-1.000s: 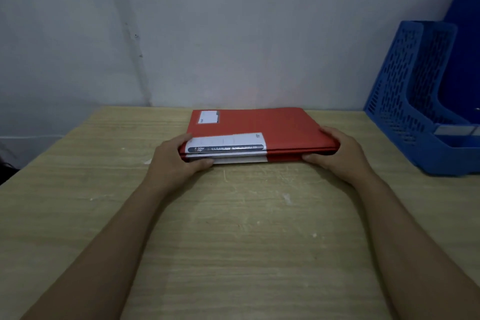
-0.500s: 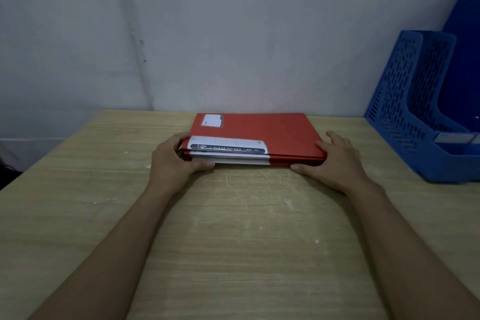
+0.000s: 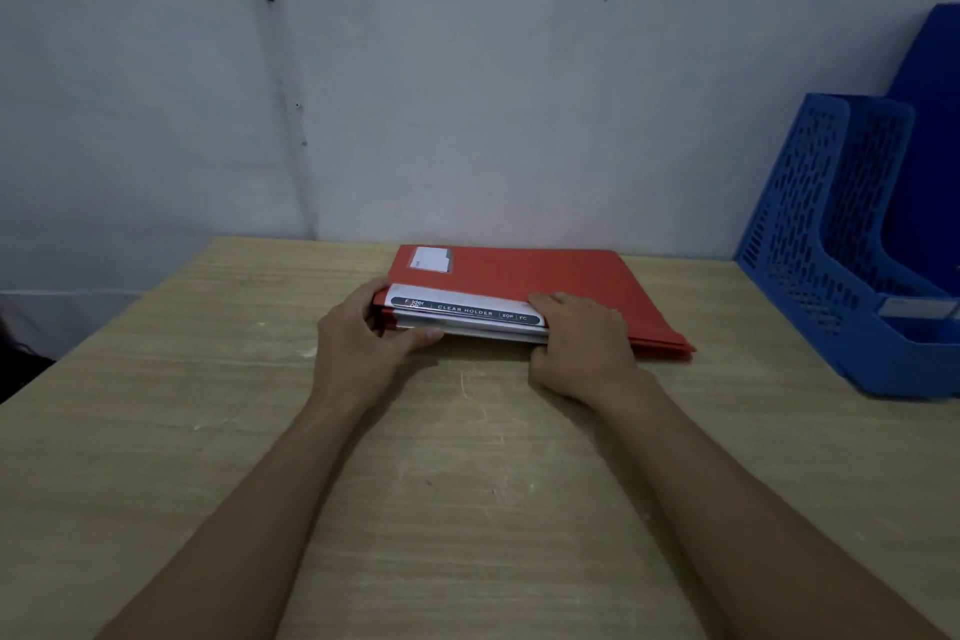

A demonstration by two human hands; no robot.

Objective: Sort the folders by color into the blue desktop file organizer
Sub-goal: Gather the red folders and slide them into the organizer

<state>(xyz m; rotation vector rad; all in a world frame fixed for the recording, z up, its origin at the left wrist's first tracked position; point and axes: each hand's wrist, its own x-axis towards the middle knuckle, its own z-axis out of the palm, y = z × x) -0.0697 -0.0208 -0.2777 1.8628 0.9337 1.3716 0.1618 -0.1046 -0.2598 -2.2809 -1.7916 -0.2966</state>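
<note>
Stack: several red folders (image 3: 535,276) lie flat near the far edge of the tabletop (image 3: 467,483), about midway along it, just short of the wall (image 3: 467,94); a white spine label (image 3: 462,309) faces the near edge.
Left hand (image 3: 358,343): curled round the stack's near-left corner, thumb under the front edge, fingers on top; it grips the folders.
Right hand (image 3: 582,343): fingers over the front edge beside the label's right end, thumb tucked below; it appears to pinch the upper folders.
Organizer (image 3: 831,244): blue perforated desktop file organizer at the far-right corner of the tabletop, well apart from the stack; at least two compartments show, the rest is cut off by the frame.
Risk, slippage: the lower folders already fan out at the near-right corner; lifting only the top one could drag these toward the near edge.
Risk, contents: white sheets show under the label; tilting the open side down would probably spill them.
Risk, insertion: a folder carried flat would likely strike the organizer's divider; it needs turning upright first.
Open room: bare tabletop between stack and organizer, and broad space toward the near and left edges.
Tight side: the wall directly behind the stack.
</note>
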